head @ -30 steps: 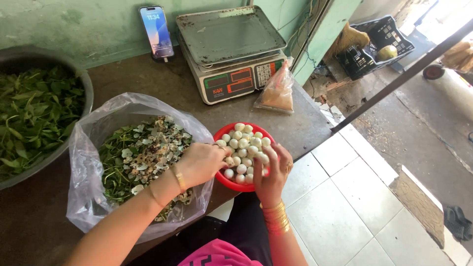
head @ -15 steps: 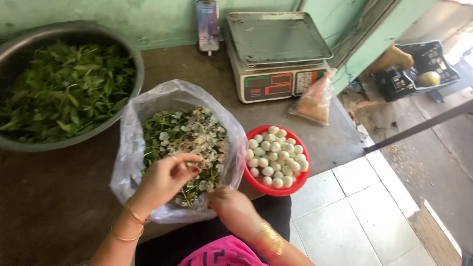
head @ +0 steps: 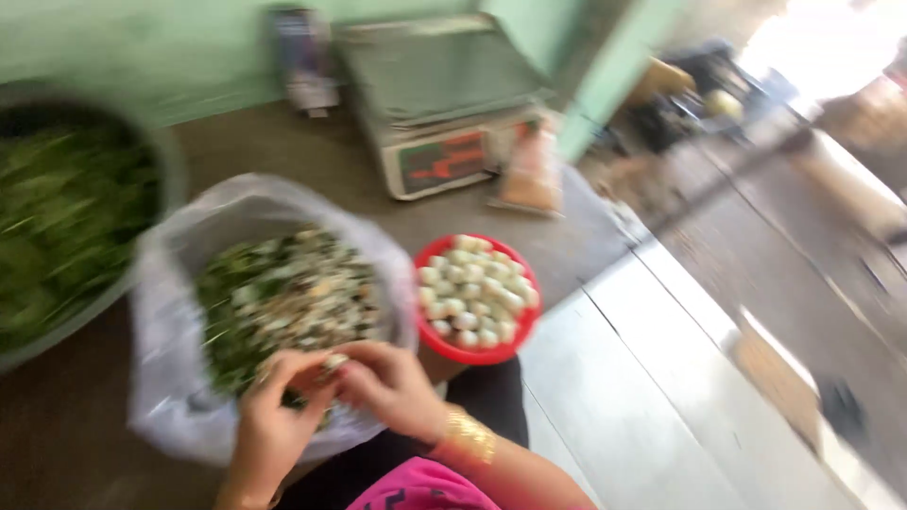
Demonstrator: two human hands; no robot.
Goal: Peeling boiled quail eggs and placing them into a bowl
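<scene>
Both hands meet over the near edge of a clear plastic bag (head: 179,378) that sits open on the brown surface (head: 76,434). The left hand (head: 274,425) and the right hand (head: 392,387) have their fingers (head: 326,378) curled together around a small pale egg (head: 333,361), pinched between the tips of both hands; the frame is blurred, so which way the egg's long axis points cannot be told. The egg lies right at the fingertips, above the bag's near rim. The bag is thin, crinkled and translucent, its mouth rolled wide, and it holds a loose heap of speckled shell bits and green leaves (head: 283,302) just beyond the fingers. To the right of the fingers and a little farther off stands a round red plastic bowl (head: 472,351), filled with smooth, white, rounded peeled eggs (head: 472,297). Far to the left of the fingers a large grey metal basin (head: 142,274) holds dark leafy greens (head: 66,227). Well beyond the fingers, against the green wall, sits a boxy scale (head: 435,113) with a flat metal pan, and a small bag (head: 529,175) of orange stuff leans beside it. A gold bangle (head: 468,436) rings the right wrist.
</scene>
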